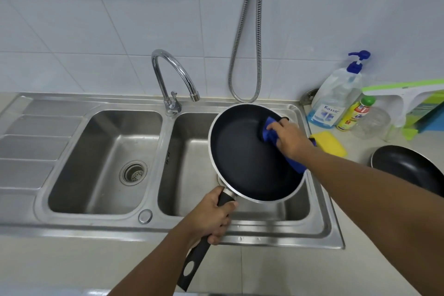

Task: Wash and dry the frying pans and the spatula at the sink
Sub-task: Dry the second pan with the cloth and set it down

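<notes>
In the head view, the left hand (211, 214) is gripping the black handle of a frying pan (242, 154), fingers wrapped tightly around it just below the pan's rim. The pan is hanging tilted over the right basin of the sink (319, 228). The right hand (289, 138) is pressing a blue cloth (270, 131) against the pan's inner far-right wall, fingers curled over the cloth. A second frying pan (406, 166) is lying on the counter at the right, near a yellow sponge (330, 143)
</notes>
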